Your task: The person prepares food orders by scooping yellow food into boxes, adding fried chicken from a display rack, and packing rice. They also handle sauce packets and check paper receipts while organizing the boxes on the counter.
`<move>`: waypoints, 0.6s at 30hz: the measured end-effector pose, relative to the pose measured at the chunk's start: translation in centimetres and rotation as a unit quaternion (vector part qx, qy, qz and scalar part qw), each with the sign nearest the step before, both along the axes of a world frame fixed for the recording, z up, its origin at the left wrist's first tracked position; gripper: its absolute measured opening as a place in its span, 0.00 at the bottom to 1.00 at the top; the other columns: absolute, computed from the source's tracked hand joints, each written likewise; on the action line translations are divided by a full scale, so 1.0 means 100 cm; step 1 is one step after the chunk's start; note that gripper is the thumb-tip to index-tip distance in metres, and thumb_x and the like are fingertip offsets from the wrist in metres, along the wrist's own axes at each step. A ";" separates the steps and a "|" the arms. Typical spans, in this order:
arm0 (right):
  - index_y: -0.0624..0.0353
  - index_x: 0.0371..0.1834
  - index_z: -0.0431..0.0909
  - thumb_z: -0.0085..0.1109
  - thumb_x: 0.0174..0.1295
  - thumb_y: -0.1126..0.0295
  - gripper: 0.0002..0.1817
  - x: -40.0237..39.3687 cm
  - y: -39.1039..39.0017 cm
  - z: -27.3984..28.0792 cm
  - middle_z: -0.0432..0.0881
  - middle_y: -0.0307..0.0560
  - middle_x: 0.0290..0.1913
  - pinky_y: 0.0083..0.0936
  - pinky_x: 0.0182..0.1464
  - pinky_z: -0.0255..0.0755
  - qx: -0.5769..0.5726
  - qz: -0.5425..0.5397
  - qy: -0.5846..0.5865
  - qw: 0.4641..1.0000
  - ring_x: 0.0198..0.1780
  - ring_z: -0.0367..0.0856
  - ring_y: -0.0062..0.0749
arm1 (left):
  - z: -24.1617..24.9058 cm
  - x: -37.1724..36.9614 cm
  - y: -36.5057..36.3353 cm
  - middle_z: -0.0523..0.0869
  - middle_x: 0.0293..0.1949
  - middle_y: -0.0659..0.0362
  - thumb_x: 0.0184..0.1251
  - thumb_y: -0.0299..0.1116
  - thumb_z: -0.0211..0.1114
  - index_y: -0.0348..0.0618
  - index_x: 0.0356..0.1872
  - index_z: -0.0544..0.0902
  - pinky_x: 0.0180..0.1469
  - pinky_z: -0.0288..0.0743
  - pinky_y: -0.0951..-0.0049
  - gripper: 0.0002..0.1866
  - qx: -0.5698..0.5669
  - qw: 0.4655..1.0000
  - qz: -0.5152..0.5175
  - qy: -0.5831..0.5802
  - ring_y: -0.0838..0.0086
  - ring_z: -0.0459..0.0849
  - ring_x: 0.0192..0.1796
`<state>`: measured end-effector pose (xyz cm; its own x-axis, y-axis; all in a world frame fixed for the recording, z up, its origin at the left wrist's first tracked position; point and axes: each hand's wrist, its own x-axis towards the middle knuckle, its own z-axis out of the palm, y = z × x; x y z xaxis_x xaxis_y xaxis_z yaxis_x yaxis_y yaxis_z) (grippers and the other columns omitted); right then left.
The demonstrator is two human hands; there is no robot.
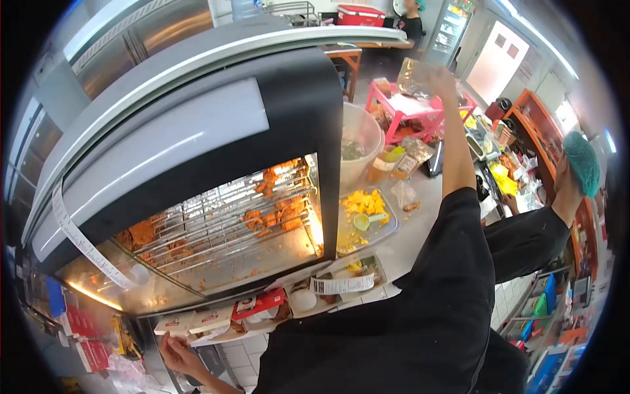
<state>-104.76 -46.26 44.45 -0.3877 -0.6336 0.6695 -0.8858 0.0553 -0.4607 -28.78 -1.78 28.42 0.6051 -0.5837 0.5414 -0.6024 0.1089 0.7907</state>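
My right hand (441,84) is raised at the upper right, its fingers closed on a clear plastic package (415,77) above the pink rack (426,118). At the lower left, my left hand (178,354) hangs beside the white and red food boxes (210,318), fingers partly curled and apart, with nothing seen in it. Behind the boxes stands a lit warming cabinet (216,230) with pieces of fried food on wire racks. A tray of yellow pieces (365,220) with a green scoop sits right of the cabinet.
A large plastic tub (357,141) stands beside the pink rack. A co-worker in a green hair net (580,157) works at the right, near yellow packets (502,178). Another person (411,25) is at the back. Boxes with a paper receipt (342,284) line the counter's near edge.
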 end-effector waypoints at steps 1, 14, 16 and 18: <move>0.59 0.42 0.79 0.58 0.64 0.58 0.15 -0.009 -0.009 -0.004 0.88 0.45 0.33 0.30 0.45 0.74 -0.009 0.003 0.007 1.000 0.39 0.86 0.33 | -0.003 0.001 0.005 0.76 0.21 0.61 0.77 0.33 0.54 0.35 0.48 0.79 0.23 0.62 0.82 0.11 -0.007 1.000 0.002 0.000 0.82 0.70 0.22; 0.62 0.47 0.74 0.61 0.63 0.69 0.13 -0.057 -0.020 -0.101 0.86 0.45 0.35 0.23 0.34 0.75 -0.021 0.178 -0.201 0.963 0.33 0.84 0.25 | -0.010 -0.003 0.024 0.75 0.21 0.62 0.77 0.33 0.54 0.37 0.47 0.79 0.24 0.61 0.83 0.10 0.065 0.996 0.043 0.031 0.83 0.70 0.23; 0.60 0.52 0.73 0.62 0.62 0.71 0.16 -0.059 -0.011 -0.107 0.86 0.46 0.36 0.23 0.35 0.76 -0.024 0.179 -0.201 0.963 0.34 0.84 0.25 | -0.011 0.001 0.020 0.75 0.21 0.62 0.77 0.33 0.54 0.36 0.47 0.79 0.24 0.61 0.83 0.11 0.067 0.997 0.033 0.015 0.83 0.70 0.23; 0.59 0.55 0.71 0.62 0.62 0.72 0.19 -0.053 0.005 -0.106 0.86 0.46 0.36 0.23 0.35 0.76 -0.021 0.175 -0.192 0.965 0.35 0.83 0.24 | -0.008 -0.002 0.013 0.77 0.22 0.61 0.76 0.32 0.55 0.35 0.47 0.79 0.24 0.62 0.82 0.10 0.048 0.999 0.011 0.012 0.83 0.71 0.23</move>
<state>-110.06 -45.76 33.85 -0.3801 -0.7463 0.5465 -0.6104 -0.2415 -0.7544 -28.97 -0.45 27.62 0.6299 -0.6189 0.4693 -0.5853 0.0190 0.8106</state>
